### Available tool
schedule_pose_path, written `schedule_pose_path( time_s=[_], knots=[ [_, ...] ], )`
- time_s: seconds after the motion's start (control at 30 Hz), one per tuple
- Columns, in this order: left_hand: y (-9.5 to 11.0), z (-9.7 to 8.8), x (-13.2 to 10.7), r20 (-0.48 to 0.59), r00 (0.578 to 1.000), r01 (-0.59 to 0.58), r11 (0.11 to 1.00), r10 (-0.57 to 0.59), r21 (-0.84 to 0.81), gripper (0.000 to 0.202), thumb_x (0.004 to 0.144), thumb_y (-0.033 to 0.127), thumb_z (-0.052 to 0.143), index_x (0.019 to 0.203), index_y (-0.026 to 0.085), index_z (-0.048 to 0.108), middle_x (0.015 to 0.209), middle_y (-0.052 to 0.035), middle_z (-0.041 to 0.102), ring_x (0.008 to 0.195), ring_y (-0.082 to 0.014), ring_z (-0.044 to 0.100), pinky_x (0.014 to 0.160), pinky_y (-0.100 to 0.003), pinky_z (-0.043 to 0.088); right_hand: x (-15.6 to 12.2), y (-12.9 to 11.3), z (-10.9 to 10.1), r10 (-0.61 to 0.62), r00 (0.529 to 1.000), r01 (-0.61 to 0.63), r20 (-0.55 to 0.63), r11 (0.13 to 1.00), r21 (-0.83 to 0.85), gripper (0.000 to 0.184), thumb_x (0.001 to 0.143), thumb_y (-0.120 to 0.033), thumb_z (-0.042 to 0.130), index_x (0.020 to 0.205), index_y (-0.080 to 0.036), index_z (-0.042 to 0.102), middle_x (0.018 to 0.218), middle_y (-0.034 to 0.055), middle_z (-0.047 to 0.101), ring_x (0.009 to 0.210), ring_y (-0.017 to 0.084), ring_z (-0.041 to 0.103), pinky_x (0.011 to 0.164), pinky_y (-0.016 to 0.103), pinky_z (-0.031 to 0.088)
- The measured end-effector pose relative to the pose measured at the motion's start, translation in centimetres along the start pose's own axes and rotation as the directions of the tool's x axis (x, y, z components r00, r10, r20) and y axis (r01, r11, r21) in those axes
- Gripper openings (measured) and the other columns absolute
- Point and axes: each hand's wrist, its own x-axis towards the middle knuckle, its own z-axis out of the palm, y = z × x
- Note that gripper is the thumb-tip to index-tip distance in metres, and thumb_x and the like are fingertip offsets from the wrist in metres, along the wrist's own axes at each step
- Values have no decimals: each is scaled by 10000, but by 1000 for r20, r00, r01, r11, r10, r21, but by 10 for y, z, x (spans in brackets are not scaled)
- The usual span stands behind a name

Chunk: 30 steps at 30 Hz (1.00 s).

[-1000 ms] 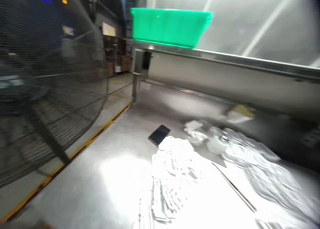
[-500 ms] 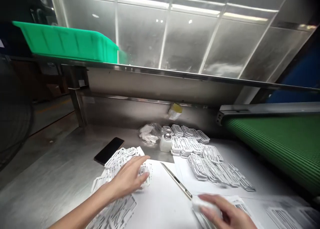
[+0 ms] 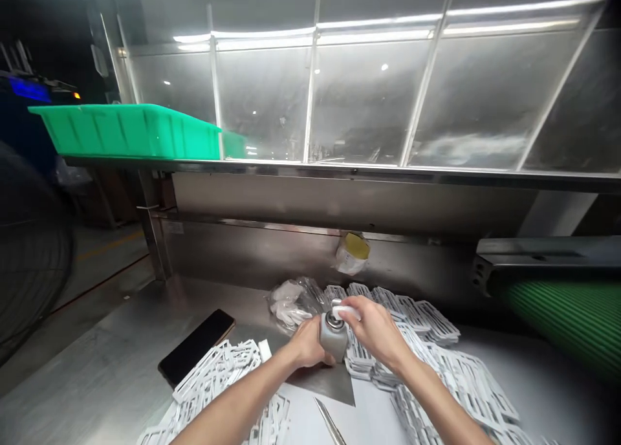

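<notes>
Lay nearest on the steel worktop (image 3: 111, 374): white frame parts (image 3: 218, 374), dark phone (image 3: 196, 345). Stood mid-worktop: small grey bottle (image 3: 334, 335), contents not discernible. Left hand (image 3: 308, 345) wrapped around bottle body, fingers closed. Right hand (image 3: 373, 325) pinched a white pad (image 3: 345, 311) onto bottle top. Rested beyond, on the shelf: green bin (image 3: 130, 131).

**My steel bench**

My bench (image 3: 97, 367) is bare steel. On it lie a dark phone (image 3: 196, 346), white frames (image 3: 223, 374) heaped beside it, more frames (image 3: 436, 361) stacked to the right, a crumpled bag (image 3: 291, 299) near the back wall, white paper (image 3: 301, 425) and a thin metal tool (image 3: 330, 425). The bottle (image 3: 333, 335) I grip stands there too
</notes>
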Motion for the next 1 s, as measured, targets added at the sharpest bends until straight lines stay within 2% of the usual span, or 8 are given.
schedule_pose_path(
  time_s=[0.1,0.27,0.73,1.0],
  knots=[
    [-11,0,4,-25,1000,-11,999,12,47,334,819,344,509,1098,161,505,1104,-65,539,975,-202,530,839,-429,435,6,4,11,-33,999,35,42,999,-39,114,884,-232,546,959,-150,573,943,26,586,857,181,568,753,371,469],
    [-19,3,9,-19,1000,-11,997,13,75,320,817,349,512,1071,154,519,1049,-56,563,916,-186,554,793,-397,463,7,5,9,-38,995,47,90,994,-99,107,892,-226,532,961,-154,569,925,20,583,821,169,572,727,353,477],
    [-15,7,16,24,998,62,988,-66,144,292,801,368,532,970,132,568,944,-25,597,843,-182,579,722,-351,491,15,-1,8,-59,983,107,174,953,-285,67,883,-212,543,870,-155,576,828,-4,572,718,141,570,654,307,484],
    [-10,4,11,-4,1000,25,988,-25,153,291,812,373,514,960,128,569,926,-20,596,813,-172,581,698,-333,494,16,0,8,-86,981,132,171,951,-281,69,883,-208,543,852,-155,575,818,-7,568,707,137,569,635,295,485]
  ],
)
